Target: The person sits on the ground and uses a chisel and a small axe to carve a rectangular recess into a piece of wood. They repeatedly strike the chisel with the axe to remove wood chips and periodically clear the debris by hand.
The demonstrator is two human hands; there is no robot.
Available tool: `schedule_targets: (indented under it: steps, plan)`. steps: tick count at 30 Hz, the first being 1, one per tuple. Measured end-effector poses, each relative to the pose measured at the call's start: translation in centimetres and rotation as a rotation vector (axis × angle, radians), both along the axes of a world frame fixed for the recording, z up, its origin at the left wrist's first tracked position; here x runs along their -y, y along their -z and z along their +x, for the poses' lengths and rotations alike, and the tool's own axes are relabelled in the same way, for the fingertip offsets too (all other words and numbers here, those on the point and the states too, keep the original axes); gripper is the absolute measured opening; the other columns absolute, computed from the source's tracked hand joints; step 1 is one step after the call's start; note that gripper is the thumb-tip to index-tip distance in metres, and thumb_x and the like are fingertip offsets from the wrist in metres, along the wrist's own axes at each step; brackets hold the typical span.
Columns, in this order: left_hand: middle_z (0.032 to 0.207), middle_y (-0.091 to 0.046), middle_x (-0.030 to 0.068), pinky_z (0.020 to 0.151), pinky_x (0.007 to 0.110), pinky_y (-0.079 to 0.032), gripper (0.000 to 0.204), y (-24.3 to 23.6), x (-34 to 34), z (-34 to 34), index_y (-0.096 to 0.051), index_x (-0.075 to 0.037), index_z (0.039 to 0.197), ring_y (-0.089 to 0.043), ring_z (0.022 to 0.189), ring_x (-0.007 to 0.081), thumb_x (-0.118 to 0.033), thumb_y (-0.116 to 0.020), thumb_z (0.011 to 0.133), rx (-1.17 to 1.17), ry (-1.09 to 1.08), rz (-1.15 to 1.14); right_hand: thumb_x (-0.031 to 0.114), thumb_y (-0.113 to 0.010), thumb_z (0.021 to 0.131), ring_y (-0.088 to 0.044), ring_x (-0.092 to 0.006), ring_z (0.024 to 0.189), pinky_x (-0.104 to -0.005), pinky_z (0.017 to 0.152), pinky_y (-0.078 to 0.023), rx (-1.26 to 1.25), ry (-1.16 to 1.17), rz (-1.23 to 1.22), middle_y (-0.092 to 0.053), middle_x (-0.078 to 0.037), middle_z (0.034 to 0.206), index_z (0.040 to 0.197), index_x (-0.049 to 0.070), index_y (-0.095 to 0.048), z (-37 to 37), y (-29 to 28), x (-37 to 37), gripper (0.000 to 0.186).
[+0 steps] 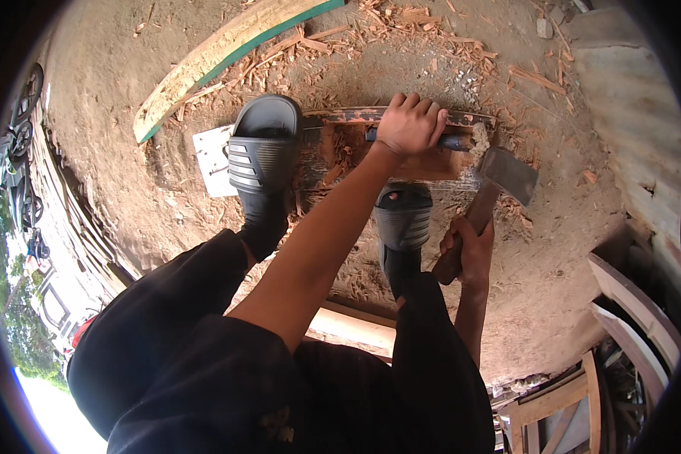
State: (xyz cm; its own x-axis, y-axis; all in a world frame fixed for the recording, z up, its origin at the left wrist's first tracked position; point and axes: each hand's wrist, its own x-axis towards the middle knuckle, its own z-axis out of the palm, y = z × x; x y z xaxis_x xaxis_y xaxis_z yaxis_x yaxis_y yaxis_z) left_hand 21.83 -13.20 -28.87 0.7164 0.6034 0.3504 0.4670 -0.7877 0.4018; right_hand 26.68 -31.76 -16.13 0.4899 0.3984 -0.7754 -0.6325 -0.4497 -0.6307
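My left hand [410, 125] grips the dark blue handle of a tool, likely a chisel [452, 141], lying sideways over a recess in a weathered wooden piece [325, 170] on the dirt. The handle's frayed end [478, 144] points right. My right hand [469, 250] holds the wooden haft of a heavy hammer, its squarish head [511, 178] just beside that frayed end; whether they touch I cannot tell. My left sandalled foot [261, 151] rests over the wood's left part, my right foot [403, 223] along its near edge. Reddish chips lie in the recess.
A curved plank [197, 68] with a green edge lies beyond, among wood shavings [405, 19]. A corrugated metal sheet [620, 113] borders the right, above stacked curved boards [635, 303] and wooden frames [552, 393]. Long strips [83, 219] and bicycle-like wheels [26, 102] are at the far left.
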Motion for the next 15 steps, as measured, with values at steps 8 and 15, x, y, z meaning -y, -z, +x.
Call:
schedule_targets:
  steps: [8,15]
  plan:
    - [0.064,-0.054,0.0035,0.065,0.034,-0.039,0.024,-0.5,-0.3,-0.4,-0.054,-0.011,0.067,-0.053,0.067,0.0209,-0.023,-0.049,0.087,0.011,0.054,0.013,0.012,-0.057,0.084,-0.043,-0.0097,0.051,-0.0242,0.043,-0.039,0.004,0.076,-0.056,-0.045,-0.003,0.070,0.096,0.003,-0.046,2.8,-1.5,1.6,0.018]
    - [0.064,-0.054,0.0038,0.064,0.034,-0.040,0.025,-0.3,-0.2,-0.2,-0.053,-0.011,0.065,-0.053,0.067,0.0212,-0.023,-0.050,0.087,0.037,0.029,-0.014,0.011,-0.055,0.083,-0.046,-0.0103,0.054,-0.0264,0.052,-0.041,0.369,0.406,-0.100,-0.046,-0.001,0.062,0.085,0.008,-0.047,5.6,-0.7,-0.8,0.009]
